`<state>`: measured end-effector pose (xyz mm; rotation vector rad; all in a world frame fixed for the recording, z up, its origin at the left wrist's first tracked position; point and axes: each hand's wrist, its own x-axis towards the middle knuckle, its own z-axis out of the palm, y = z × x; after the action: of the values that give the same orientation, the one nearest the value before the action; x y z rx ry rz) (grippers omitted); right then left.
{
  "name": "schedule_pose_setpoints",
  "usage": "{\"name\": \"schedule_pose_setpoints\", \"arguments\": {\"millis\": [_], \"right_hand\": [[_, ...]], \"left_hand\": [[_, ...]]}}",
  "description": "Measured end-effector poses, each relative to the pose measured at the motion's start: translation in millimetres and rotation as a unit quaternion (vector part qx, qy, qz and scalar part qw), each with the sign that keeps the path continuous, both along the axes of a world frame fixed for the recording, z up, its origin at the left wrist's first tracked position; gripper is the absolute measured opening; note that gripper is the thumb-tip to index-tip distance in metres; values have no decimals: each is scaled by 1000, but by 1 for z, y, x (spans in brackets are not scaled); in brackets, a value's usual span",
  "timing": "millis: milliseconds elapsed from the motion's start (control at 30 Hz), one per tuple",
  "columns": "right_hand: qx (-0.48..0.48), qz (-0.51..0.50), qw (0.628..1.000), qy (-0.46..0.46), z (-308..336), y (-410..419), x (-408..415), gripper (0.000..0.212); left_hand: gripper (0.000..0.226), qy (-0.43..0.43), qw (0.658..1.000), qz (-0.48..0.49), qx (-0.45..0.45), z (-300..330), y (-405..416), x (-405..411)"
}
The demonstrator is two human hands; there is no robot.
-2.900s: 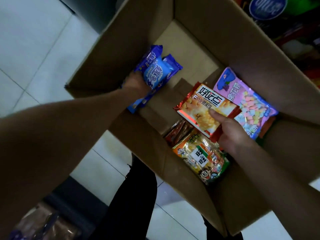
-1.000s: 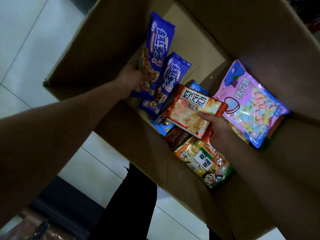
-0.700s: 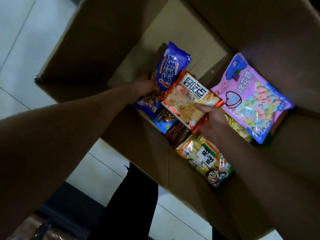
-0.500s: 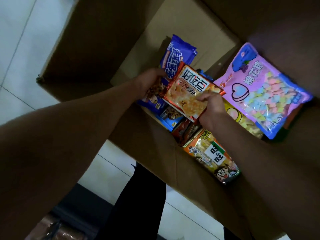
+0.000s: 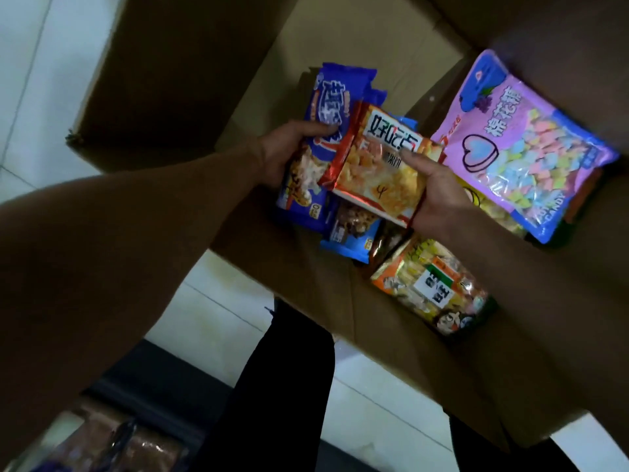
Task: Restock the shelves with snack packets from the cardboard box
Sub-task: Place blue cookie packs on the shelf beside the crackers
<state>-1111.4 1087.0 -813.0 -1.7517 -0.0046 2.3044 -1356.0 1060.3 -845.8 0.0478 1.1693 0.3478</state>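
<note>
Both my hands are inside the open cardboard box. My left hand grips a blue snack packet, held upright. My right hand holds a red and orange snack packet, thumb on its face, and this packet overlaps the blue one. Lying in the box are a purple marshmallow bag, an orange rice cracker bag, another blue packet and a yellow packet partly hidden under my right hand.
The box stands on a pale tiled floor. My dark trouser leg shows below the box. Brown packets lie at the bottom left beside a dark base.
My hands have come together: the red and orange packet moved left against the blue packet, which my left hand shifted from the box's left side toward the middle.
</note>
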Motion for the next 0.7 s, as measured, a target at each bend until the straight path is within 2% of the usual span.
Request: {"name": "schedule_pose_setpoints", "arguments": {"millis": [133, 233, 300, 400, 633, 700], "right_hand": [[26, 20, 999, 2, 46, 9, -5, 48], [46, 20, 999, 8, 103, 24, -13, 38], [48, 20, 998, 19, 150, 32, -18, 39], [56, 36, 997, 26, 236, 46, -23, 43], [114, 57, 992, 4, 473, 67, -27, 44], [138, 45, 989, 13, 533, 67, -25, 38]], "left_hand": [[37, 1, 1000, 13, 17, 53, 11, -7], [42, 3, 999, 20, 31, 110, 24, -15], [31, 4, 999, 33, 37, 156, 29, -19], [23, 0, 996, 69, 56, 238, 33, -26], [28, 5, 983, 151, 104, 459, 37, -32], [32, 5, 979, 170, 115, 515, 36, -32]]}}
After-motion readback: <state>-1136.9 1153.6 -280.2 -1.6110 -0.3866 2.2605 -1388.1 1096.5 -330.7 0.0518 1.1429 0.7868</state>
